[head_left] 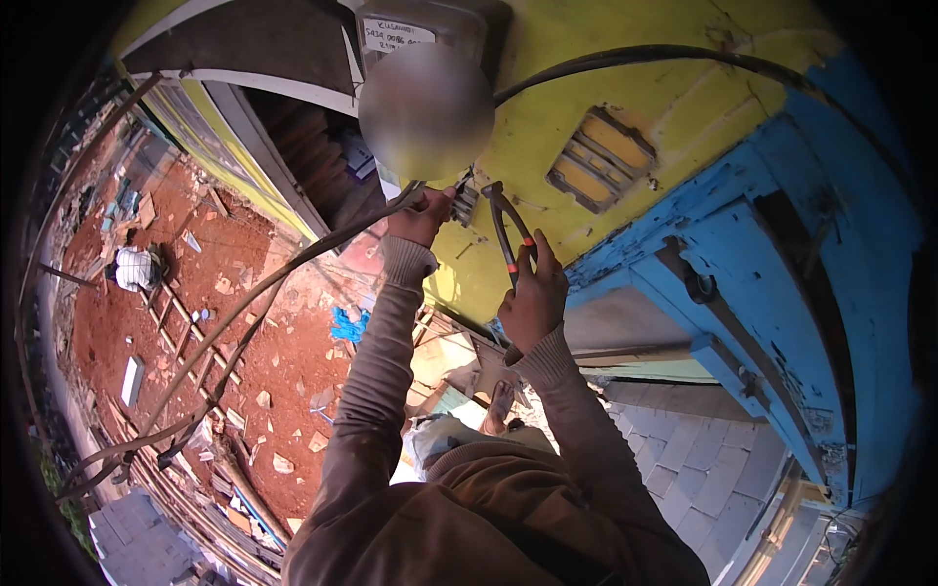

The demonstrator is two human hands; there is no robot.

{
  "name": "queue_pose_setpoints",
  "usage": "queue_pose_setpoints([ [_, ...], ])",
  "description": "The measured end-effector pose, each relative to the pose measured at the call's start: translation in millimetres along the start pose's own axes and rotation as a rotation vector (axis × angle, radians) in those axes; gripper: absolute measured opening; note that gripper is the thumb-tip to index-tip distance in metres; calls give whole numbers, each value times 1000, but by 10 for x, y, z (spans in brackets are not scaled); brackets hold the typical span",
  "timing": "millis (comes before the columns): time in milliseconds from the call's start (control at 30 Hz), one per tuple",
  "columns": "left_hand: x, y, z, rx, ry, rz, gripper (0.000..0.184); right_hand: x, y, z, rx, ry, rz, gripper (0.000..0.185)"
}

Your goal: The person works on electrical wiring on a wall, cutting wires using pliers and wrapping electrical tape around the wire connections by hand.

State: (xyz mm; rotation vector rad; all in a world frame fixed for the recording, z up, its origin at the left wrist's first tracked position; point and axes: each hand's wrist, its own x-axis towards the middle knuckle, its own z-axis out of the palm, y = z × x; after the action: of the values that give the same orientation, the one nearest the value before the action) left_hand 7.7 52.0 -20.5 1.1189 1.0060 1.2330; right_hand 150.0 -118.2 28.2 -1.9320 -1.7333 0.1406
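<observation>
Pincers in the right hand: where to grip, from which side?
Probably the lower pincer handles, coming from below in the picture, the wearer's side. The handles spread downward from the pincer head at the top, leaving it clear. The right hand holds them there.

Bright daylight lit the yellow wall (532, 137); the doorway (293, 117) left of it was dim; a blurred disc (426, 109) lay at the wall's upper left; fisheye edges bowed into black.
</observation>
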Motion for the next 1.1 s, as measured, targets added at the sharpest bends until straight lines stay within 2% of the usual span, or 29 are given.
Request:
queue_pose_setpoints([
  [67,-3,-3,1,-34,-15,-10,24,-15,-113,8,-383,115,-4,62],
  [167,-2,5,-18,-50,-26,-17,24,13,-152,80,-510,173,-3,56],
  [467,12,24,-19,10,-13,-31,26,32,-191,108,-577,256,-15,51],
  [767,4,50,6,-16,2,-45,28,20,-197,97,-611,173,12,54],
  [1100,10,16,2,-38,-1,-26,26,41,-190,79,-606,227,-31,50],
])
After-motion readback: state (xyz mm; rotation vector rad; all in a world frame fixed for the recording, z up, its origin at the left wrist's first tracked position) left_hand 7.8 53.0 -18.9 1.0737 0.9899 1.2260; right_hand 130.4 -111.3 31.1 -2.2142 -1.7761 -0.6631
